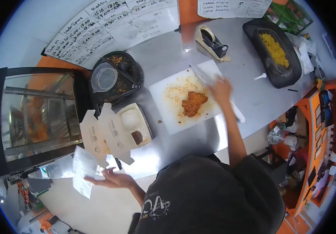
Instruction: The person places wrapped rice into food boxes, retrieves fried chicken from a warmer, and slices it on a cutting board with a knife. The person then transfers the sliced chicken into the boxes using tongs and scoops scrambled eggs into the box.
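My left hand [115, 180] has a printed white paper slip [84, 171] at its fingertips, beside an open food box [149, 134]. The box holds a white round portion [129, 119] and a dark sauce packet [137, 137]. My right hand [220, 90] is over the right side of a white cutting board [168, 121], across a knife [201, 74]. Its fingers are blurred, so whether they grip the knife is unclear. A white handle [238, 113] shows beyond the wrist. Crumbed fried chicken [194, 103] lies on the board among crumbs.
A glass-fronted warmer [39, 113] stands at the left. Behind the box is a black round tray [131, 70] with a clear tub [104, 77]. A tape dispenser [211, 42] and a black container of yellow food [275, 50] are at the back right.
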